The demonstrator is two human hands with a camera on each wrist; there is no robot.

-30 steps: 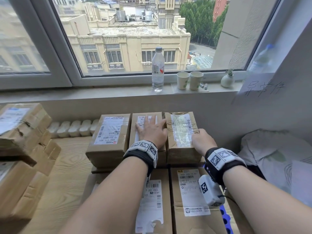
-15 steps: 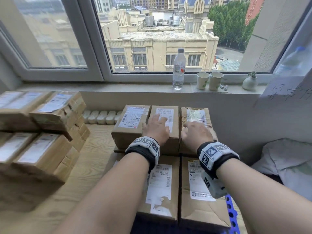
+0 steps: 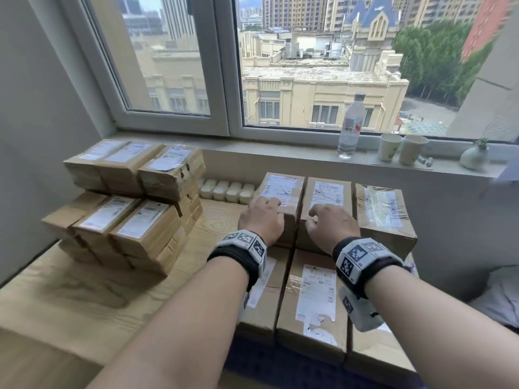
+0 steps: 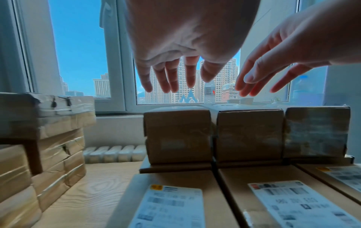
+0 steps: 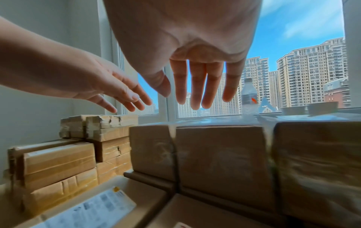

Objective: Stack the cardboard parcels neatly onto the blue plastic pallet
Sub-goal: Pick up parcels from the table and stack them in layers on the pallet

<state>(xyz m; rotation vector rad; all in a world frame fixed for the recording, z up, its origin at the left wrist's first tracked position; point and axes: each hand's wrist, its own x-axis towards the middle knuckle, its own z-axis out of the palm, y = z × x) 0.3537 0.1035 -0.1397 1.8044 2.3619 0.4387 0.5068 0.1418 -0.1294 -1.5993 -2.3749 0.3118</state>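
Three brown cardboard parcels form an upper row by the wall: left parcel, middle parcel and taped right parcel. They rest on a lower layer of parcels over the dark blue pallet. My left hand hovers at the left parcel's near edge, and my right hand at the middle parcel's near edge. In the wrist views the left hand and the right hand have straight, spread fingers above the parcels, holding nothing.
A stepped pile of loose parcels stands on the wooden top at the left. The sill holds a water bottle, two paper cups and a small vase. White tubs line the wall.
Both hands have lifted off the upper parcels and shifted one parcel to the left. The head view has swung left, bringing the loose pile into sight.
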